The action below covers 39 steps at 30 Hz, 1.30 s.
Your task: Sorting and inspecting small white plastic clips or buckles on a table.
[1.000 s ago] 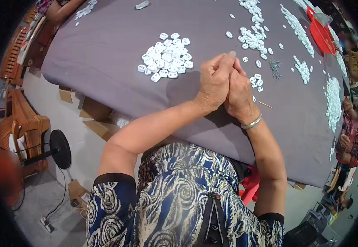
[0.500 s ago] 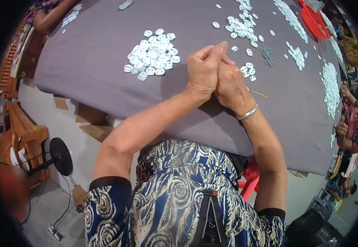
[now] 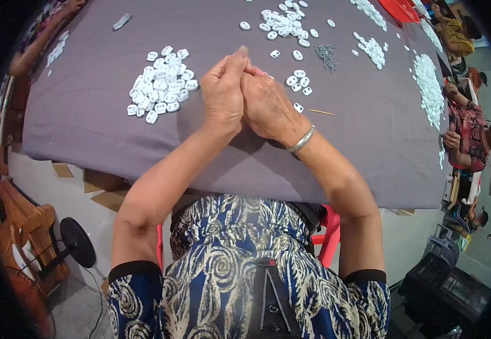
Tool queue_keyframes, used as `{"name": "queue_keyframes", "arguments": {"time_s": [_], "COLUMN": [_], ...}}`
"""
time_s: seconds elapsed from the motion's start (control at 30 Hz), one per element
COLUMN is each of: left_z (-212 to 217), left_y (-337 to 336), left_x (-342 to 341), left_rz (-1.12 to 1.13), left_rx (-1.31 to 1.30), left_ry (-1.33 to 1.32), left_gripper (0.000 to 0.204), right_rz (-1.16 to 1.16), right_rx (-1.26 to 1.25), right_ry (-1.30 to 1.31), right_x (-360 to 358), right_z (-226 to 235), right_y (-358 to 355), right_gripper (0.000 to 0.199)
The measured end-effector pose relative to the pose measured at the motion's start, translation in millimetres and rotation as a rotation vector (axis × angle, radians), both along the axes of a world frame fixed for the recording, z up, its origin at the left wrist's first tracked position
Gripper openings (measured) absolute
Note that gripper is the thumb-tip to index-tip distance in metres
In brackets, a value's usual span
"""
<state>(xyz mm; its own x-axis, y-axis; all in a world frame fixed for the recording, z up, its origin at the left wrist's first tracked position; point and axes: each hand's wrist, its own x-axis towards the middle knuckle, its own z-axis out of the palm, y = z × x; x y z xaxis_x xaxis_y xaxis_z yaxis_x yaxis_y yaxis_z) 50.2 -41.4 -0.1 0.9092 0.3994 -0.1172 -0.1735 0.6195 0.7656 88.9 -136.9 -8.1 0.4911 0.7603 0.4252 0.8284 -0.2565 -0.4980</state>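
Over the table my left hand (image 3: pixel 223 93) and my right hand (image 3: pixel 270 104) are pressed together, fingers curled inward and thumbs at the top. Whatever they grip is hidden between them. To their left lies a pile of small white oval plastic pieces with two holes (image 3: pixel 159 85). Several similar pieces (image 3: pixel 299 79) rest just right of my right hand. Close to that wrist is a thin yellowish stick (image 3: pixel 320 112), its left end near a single white piece (image 3: pixel 298 107). Farther off sits a small heap of tiny grey parts (image 3: pixel 325 57), perhaps springs.
A grey cloth covers the table (image 3: pixel 104 130). More white pieces (image 3: pixel 285 25) lie at the back, with long heaps (image 3: pixel 429 90) along the right. A red tray (image 3: pixel 400 10) is at the far right. Other people sit at the left and right edges. A black fan (image 3: pixel 77 243) stands lower left.
The view has shifted, so the table and my hands appear farther left. My hands stay clasped together, turned slightly more upright.
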Motion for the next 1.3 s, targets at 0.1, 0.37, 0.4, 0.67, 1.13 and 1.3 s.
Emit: {"name": "queue_keyframes", "arguments": {"time_s": [0.1, 0.37, 0.4, 0.67, 1.13, 1.3], "left_z": [-1, 7, 7, 9, 19, 16], "left_y": [0, 1, 2, -1, 51, 112], "left_x": [3, 3, 4, 4, -10, -29], "left_rz": [0.016, -0.008, -0.01, 0.052, 0.107, 0.217], "left_rx": [-0.025, 0.048, 0.048, 0.133, 0.681, 1.161], "left_ry": [-0.006, 0.055, 0.053, -0.013, -0.001, 0.12], "left_gripper": [0.03, 0.027, 0.027, 0.02, 0.008, 0.012], "right_rz": [-0.009, 0.0, -0.008, -0.231, -0.255, -0.394], "right_rx": [-0.008, 0.009, 0.035, 0.043, 0.138, 0.311], "right_ry": [0.018, 0.006, -0.006, -0.047, 0.319, 0.723], "right_x": [0, 5, 4, 1, 39, 46], "right_z": [1, 0, 0, 16, 57, 64], "right_y": [-1, 0, 1, -2, -51, -92], "right_gripper": [0.015, 0.016, 0.017, 0.021, 0.032, 0.045]}}
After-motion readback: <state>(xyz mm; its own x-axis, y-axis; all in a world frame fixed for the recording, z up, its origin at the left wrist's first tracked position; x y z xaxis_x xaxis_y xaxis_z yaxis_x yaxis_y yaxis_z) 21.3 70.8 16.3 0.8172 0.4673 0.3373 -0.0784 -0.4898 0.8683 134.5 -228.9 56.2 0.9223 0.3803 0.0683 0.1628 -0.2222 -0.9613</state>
